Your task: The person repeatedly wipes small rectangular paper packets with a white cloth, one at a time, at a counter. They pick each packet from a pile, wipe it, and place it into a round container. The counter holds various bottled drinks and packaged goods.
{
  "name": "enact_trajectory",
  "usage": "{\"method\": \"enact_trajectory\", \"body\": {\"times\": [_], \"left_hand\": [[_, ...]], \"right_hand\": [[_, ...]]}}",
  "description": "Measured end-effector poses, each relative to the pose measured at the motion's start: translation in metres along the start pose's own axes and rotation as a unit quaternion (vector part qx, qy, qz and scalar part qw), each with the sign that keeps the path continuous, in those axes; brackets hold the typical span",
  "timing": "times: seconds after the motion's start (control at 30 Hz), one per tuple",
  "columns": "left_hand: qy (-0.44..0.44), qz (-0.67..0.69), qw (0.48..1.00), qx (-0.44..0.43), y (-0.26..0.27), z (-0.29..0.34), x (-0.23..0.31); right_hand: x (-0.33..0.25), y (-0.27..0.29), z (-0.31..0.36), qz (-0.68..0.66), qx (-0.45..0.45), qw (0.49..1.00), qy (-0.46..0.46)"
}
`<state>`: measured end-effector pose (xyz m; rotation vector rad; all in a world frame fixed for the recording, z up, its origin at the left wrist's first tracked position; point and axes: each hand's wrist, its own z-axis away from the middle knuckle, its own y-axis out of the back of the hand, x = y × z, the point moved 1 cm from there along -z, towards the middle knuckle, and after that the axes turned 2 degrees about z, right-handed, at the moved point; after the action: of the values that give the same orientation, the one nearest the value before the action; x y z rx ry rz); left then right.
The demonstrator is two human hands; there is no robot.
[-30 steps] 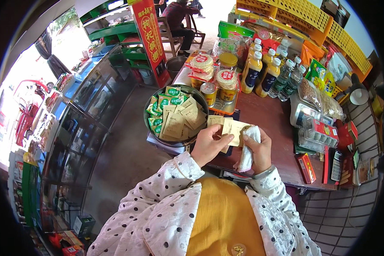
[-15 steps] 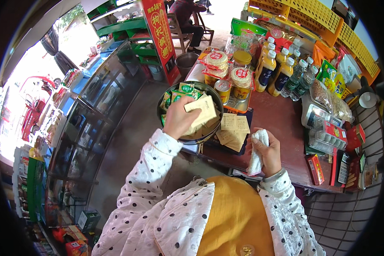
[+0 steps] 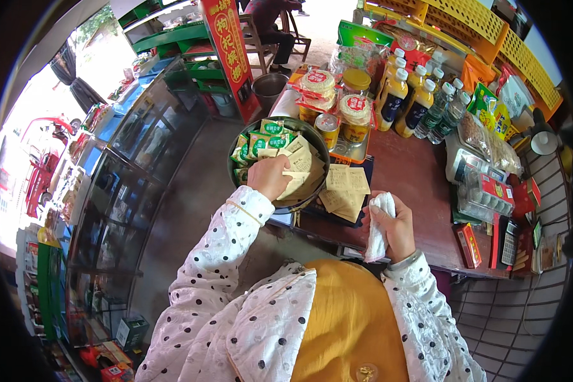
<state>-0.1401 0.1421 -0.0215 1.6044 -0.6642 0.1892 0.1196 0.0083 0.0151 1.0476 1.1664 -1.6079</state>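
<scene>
A round dark-rimmed container holds green-and-white sachets at its far left and beige paper packets at its right. My left hand reaches down inside it, fingers closed about a beige packet that lies among the others. Some of its fingertips are hidden by the packets. Over the table's front edge, my right hand grips a folded white cloth. Between the two hands, more beige packets lie spread on a dark blue surface.
Behind the container stand a can, stacked round packages and several bottles. A scale, an egg carton and a calculator occupy the table's right. A glass display case runs along the left.
My left hand has lowered the beige packet from above the container into it, among the other packets. My right hand still grips the cloth, almost in place. The view has shifted slightly.
</scene>
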Motion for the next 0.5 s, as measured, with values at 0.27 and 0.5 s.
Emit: {"method": "enact_trajectory", "body": {"times": [0.27,0.5], "left_hand": [[-0.086,-0.082,0.989,0.089,0.012,0.01,0.021],[-0.273,-0.078,0.956,0.073,0.008,0.019,0.083]], "right_hand": [[-0.009,0.007,0.002,-0.015,0.036,0.999,0.007],[-0.003,0.02,0.003,-0.035,0.043,0.998,0.013]]}}
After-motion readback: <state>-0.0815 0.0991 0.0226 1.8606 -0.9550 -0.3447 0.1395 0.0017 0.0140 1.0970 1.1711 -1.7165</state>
